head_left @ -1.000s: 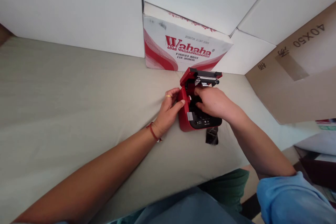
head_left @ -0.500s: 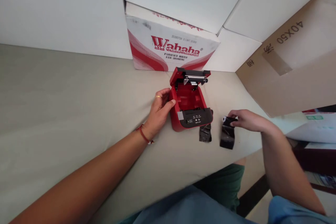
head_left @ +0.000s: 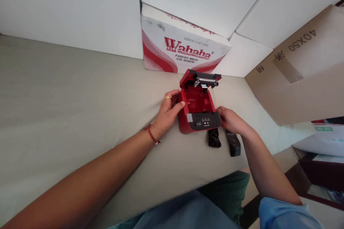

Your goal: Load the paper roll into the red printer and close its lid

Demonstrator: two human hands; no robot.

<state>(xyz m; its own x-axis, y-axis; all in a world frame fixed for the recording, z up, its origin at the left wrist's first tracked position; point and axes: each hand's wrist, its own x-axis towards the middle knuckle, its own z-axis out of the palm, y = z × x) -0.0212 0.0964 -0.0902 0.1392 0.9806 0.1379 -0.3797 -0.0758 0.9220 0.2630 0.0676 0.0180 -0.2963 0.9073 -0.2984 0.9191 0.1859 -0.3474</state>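
Printer (head_left: pixel 204 126) stands lid-up on the worktop (head_left: pixel 94 93), left hand (head_left: pixel 167 116) half-open against its nine-o'clock side, seemingly steadying it; right hand (head_left: pixel 233 121), half-curled, touches its four-o'clock corner, grip unclear.

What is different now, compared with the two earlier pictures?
The right hand left the red device's inside, moved right, then back to its right side. A black strip now lies nearby; its release is unclear. The left hand stays on the device; the lid stays open.
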